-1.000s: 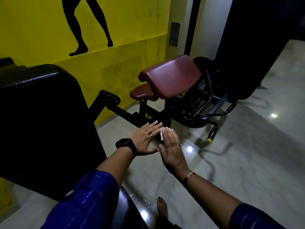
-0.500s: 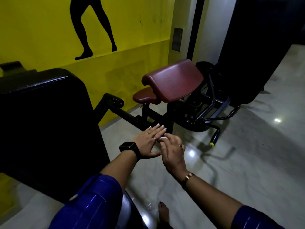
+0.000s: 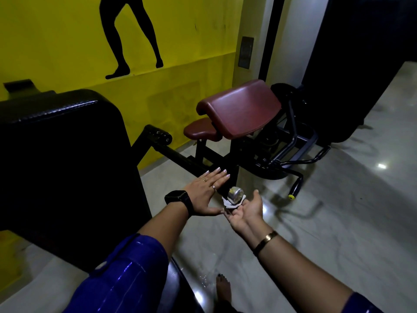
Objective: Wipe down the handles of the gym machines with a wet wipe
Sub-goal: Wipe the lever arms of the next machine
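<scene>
Right grip (image 3: 246, 211) is now palm-up, fingers loose and wide. The wet wipe (image 3: 228, 204) lies on them, cupped up against the underside of the chrome end cap (image 3: 234, 193). Half a second ago it was palm-down, curled over that same end with the cap hidden, so it has rolled from top to bottom. My read: top face done, underside in hand, this bar end nearly finished.

Left grip (image 3: 206, 188) unchanged: flat, fingers straight, pressing on the black bar (image 3: 180, 158) just beyond the cap, steadying it. It holds nothing.

The wipe is only cupped, not pinched. It could slip to the floor (image 3: 338, 222) if the right grip drops away.

Outward:
- Big black pad (image 3: 67, 143) close on the left grip's outer side, not blocking.
- Maroon curl bench (image 3: 241, 109) beyond both grips.
- Its low handle with the yellow tip (image 3: 293, 190) sits out past the right grip, probably next. Reaching it means moving over, with the bench frame between.
</scene>
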